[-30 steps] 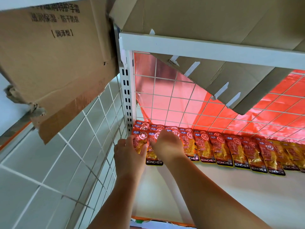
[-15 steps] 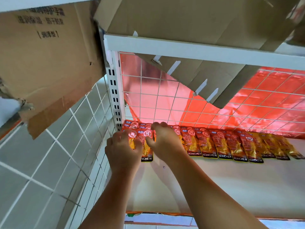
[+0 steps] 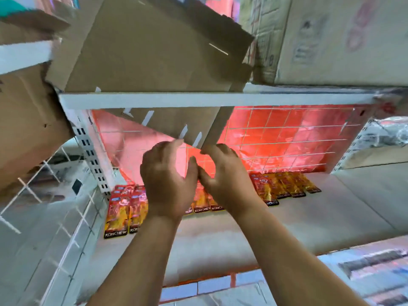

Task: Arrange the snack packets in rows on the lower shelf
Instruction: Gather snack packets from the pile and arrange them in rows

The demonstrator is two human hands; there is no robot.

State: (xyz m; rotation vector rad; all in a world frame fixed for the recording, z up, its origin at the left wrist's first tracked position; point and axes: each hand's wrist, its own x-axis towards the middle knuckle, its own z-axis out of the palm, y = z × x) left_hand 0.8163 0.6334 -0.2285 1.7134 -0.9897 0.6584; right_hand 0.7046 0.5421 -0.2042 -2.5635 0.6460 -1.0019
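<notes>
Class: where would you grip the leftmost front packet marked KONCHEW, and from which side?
Probably pinch the leftmost front packet by its black bottom edge, from the open front of the shelf: it lies flat, a neighbour against its right, a row behind, leaving that edge free.

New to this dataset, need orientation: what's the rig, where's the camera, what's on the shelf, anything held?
No machine: a person's two bare hands, filmed by one wide-angle camera worn on the head, looking forward and down. The left hand and right hand hover close together above the white lower shelf, fingers loosely curled; neither seems to hold anything, though the picture is blurred. Red-and-orange Konchew snack packets lie in a row along the wire-grid back panel. A cardboard sheet hangs below the upper shelf.
</notes>
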